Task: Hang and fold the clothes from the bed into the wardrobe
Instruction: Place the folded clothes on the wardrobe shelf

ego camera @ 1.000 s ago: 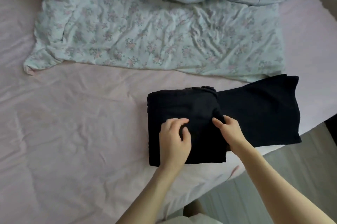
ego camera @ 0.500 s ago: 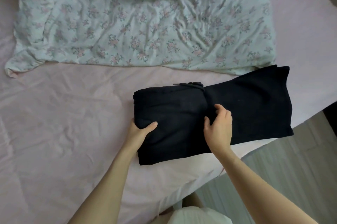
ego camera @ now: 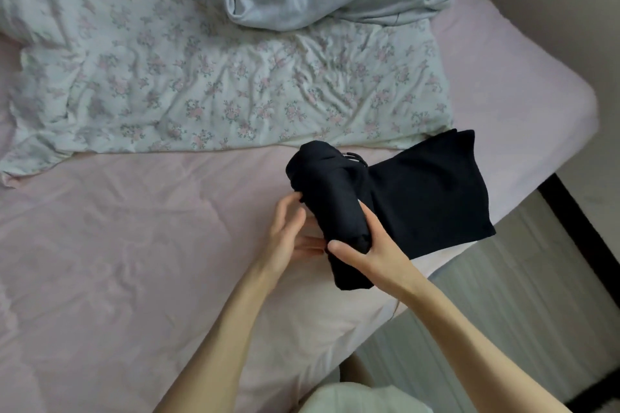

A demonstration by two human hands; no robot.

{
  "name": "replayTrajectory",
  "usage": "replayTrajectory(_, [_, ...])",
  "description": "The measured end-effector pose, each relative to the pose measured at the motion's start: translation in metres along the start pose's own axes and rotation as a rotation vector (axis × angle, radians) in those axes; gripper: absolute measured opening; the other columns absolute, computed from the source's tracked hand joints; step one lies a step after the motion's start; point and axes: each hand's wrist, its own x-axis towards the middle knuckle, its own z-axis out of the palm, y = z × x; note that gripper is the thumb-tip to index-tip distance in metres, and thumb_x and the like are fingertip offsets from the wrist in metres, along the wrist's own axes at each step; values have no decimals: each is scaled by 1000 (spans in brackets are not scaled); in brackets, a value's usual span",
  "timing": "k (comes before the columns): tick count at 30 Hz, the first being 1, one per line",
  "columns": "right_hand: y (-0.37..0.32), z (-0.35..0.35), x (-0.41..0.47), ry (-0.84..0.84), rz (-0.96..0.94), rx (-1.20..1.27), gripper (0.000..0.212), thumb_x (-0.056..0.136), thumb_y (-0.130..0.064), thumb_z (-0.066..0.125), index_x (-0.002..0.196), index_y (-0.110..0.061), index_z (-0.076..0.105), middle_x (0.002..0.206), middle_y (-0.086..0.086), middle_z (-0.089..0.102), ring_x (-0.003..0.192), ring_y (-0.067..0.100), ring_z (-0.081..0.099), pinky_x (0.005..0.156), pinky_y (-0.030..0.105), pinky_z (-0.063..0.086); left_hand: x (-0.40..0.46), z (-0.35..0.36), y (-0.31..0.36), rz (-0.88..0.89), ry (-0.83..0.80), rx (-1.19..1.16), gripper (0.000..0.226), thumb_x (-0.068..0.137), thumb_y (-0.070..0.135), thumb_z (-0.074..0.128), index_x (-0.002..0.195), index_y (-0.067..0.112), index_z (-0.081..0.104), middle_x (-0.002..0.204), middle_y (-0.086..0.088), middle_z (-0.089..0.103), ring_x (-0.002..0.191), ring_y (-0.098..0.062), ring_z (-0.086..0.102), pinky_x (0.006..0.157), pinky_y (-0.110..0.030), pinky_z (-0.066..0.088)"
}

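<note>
A black garment point(ego camera: 412, 197) lies near the right edge of the bed point(ego camera: 134, 244), on the pink sheet just below a floral duvet point(ego camera: 201, 76). Its left part is now rolled into a thick bundle, where half a second ago it lay flat and folded. The right hand point(ego camera: 365, 251) curls round the roll's near end; the left hand point(ego camera: 288, 234) touches its side, fingers seemingly relaxed, though partly hidden. The right part remains spread flat.
</note>
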Motion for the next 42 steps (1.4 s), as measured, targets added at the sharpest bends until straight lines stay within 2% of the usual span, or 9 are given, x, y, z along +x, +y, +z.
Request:
replayTrajectory(11, [13,8,-1,58,-35,-282,69,78,-18,52,142,-28,29,136,-8,49,118,19,52,96,34,44,53,2,20,610,269,1246,43,87,31,66,126,15,58,113,-3,57,106,-22,51,85,-33,44])
replayTrajectory(16, [16,7,-7,67,-47,-285,68,79,-17,51,142,-31,28,131,-5,52,111,22,55,92,35,46,51,1,28,785,314,1293,15,90,10,60,102,7,69,97,-5,67,88,-23,63,69,-35,52])
replayTrajectory(20, [17,4,-12,138,-75,-301,67,79,-15,50,141,-31,31,127,-6,54,108,21,56,89,35,47,65,-9,54,338,150,830,21,93,10,54,81,20,67,78,14,65,70,6,57,70,-8,43])
replayTrajectory(24, [15,0,-14,174,-106,-360,65,78,-16,50,139,-33,33,125,-10,54,108,17,54,87,37,47,65,-16,65,185,218,390,28,95,8,45,69,15,54,63,1,45,62,-13,45,74,-26,40])
replayTrajectory(26, [16,4,-16,170,-105,-389,65,79,-18,52,139,-34,32,126,-10,54,109,17,53,87,37,48,59,-16,67,239,222,467,12,91,29,54,83,21,56,81,3,52,76,-10,50,82,-25,40])
replayTrajectory(30, [22,20,-19,156,-142,-480,67,84,-22,57,144,-32,29,134,-12,48,112,15,49,88,31,45,60,-3,55,115,-93,1076,83,64,63,66,136,37,37,127,17,45,112,-4,48,93,-27,41])
replayTrajectory(32, [24,27,-21,160,-133,-490,64,85,-22,55,143,-31,30,136,-14,46,112,14,47,89,29,43,69,-1,48,215,53,1256,55,80,52,62,128,28,48,121,11,56,111,-14,53,86,-29,42])
replayTrajectory(35, [28,30,-25,160,-154,-473,61,84,-19,53,140,-32,34,134,-17,47,109,12,47,87,27,43,81,-7,52,252,269,992,10,94,30,54,96,23,59,101,6,63,100,-19,58,77,-27,40])
replayTrajectory(42, [13,0,-22,139,-129,-198,57,69,-22,45,123,-38,47,104,-21,61,93,5,57,78,27,48,76,8,70,277,57,728,21,94,41,53,113,34,60,119,13,56,111,-3,52,86,-10,36])
